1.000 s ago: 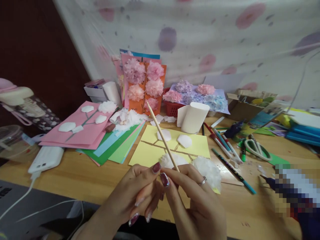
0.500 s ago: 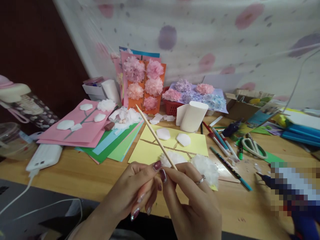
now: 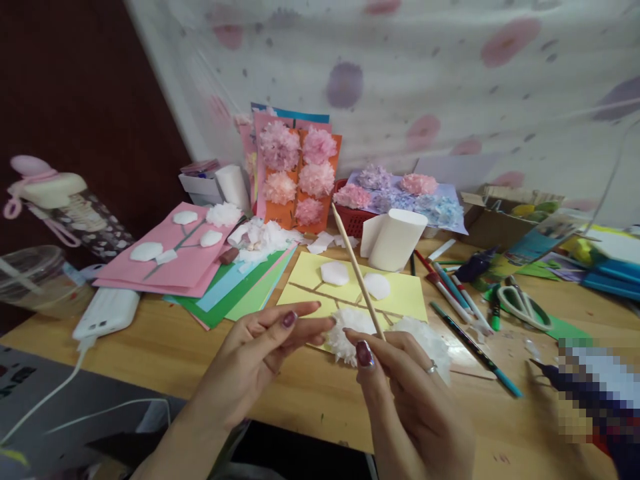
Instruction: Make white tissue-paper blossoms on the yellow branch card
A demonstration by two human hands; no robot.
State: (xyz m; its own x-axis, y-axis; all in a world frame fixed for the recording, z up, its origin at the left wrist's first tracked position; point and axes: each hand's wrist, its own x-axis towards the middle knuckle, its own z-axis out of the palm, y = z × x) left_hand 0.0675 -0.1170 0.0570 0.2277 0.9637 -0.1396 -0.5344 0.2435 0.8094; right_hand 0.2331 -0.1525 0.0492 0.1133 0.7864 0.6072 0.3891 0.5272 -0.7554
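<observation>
A thin pointed wooden stick (image 3: 356, 265) slants upward from my right hand (image 3: 417, 397), held between thumb and fingers. My left hand (image 3: 247, 363) is beside it, fingers loosely stretched and apart, holding nothing. Beyond both hands lies a yellow card (image 3: 300, 272) with brown branch lines. Two white paper discs, one a flat white disc (image 3: 334, 273), rest on its upper part. A fluffy white paper flower (image 3: 345, 337) sits on the card's lower part, partly behind the stick and my right hand. Another white flower (image 3: 425, 340) is half hidden by that hand.
Pink card (image 3: 117, 272), coloured sheets (image 3: 260, 293) and a power bank (image 3: 107, 312) lie left. A paper roll (image 3: 399, 240) stands behind the yellow card. Pens (image 3: 475, 347), scissors (image 3: 523, 308) and a glue gun (image 3: 553, 377) are right. Orange card (image 3: 299, 150) with pink flowers leans behind.
My hands have come apart: the left fingers have opened and moved away from the right hand. The stick stays in my right hand, now more upright. The view has shifted slightly.
</observation>
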